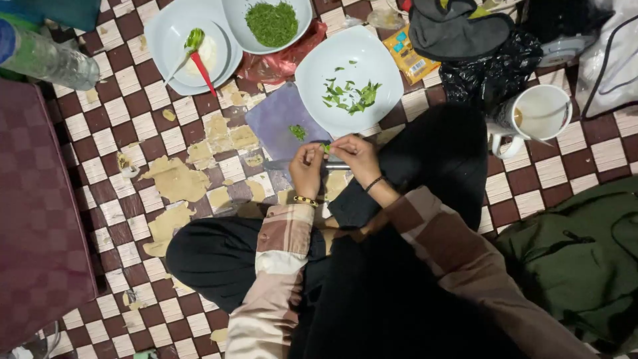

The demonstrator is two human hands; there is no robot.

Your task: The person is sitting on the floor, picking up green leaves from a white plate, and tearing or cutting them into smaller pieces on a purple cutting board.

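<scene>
The person sat on the floor with both forearms reaching forward from plaid sleeves, the hands meeting just in front of the knees. The left hand [306, 169], a beaded bracelet at its wrist, was curled with its fingers closed in a pinch on a small green herb sprig [325, 147]. The right hand [357, 156], a dark band at its wrist, met it from the right, its fingertips also pinched on the sprig, so both hands gripped the same bit of green between them. A knife [335, 165] lay just beneath the hands; whether either hand touched it could not be told.

The sprig sat at the near edge of a purple cutting board [278, 118], which carried one more scrap of green. Just beyond the hands, to the right of the board, stood a pale plate [379, 63] with torn green leaves on it. Farther off was a bowl of chopped herbs [271, 22], and left of it a white bowl with a spoon [193, 50] stacked on a plate.

The floor [119, 93] was a dark red and cream check, its covering peeled away in tan patches at the left. A white mug [539, 114] stood to the right, a plastic bottle [46, 58] lay at the far left, and a green garment [578, 259] lay at the near right.
</scene>
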